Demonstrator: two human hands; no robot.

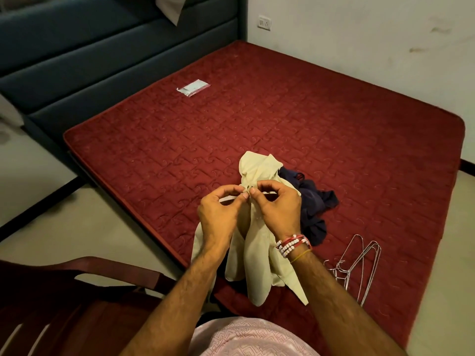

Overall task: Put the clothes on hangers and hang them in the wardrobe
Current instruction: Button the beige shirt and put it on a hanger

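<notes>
A person standing at the foot of a red mattress [308, 111] pinches the top of a cream shirt [257, 253] with both hands; the left hand [221, 209] and the right hand [277, 206], beaded bands at its wrist, meet fingertip to fingertip at what looks like the collar or top button, and the cloth hangs loose below them, its tails trailing over the mattress edge. Whether a hanger already sits inside the shirt cannot be told. A dark navy garment [313, 204] lies crumpled just behind; a clutch of wire hangers [359, 260] rests near the mattress edge to the right, hooks overlapping; the wardrobe is out of view. The risks look small but real: so fine a pinch could slip and drop the shirt to the floor; the crossed hooks may snag and lift together when one is taken.
</notes>
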